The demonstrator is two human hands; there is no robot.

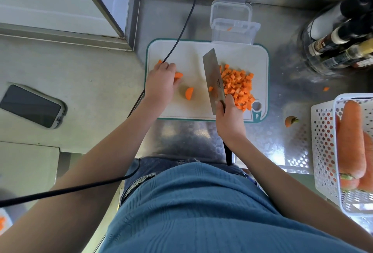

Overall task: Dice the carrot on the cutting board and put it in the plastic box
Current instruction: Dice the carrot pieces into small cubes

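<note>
On the white cutting board lies a pile of diced carrot at the right. My right hand grips the handle of a cleaver, whose blade stands just left of the pile with one dice stuck to it. My left hand lies over uncut carrot pieces at the board's left side, fingers curled on them. A half-round carrot slice lies loose between the hands. The clear plastic box stands open behind the board with one small carrot bit inside.
A white perforated basket with whole carrots stands at the right. A carrot top lies on the steel counter. Dark bottles stand at the back right. A phone lies at the left. A black cable crosses the board's left corner.
</note>
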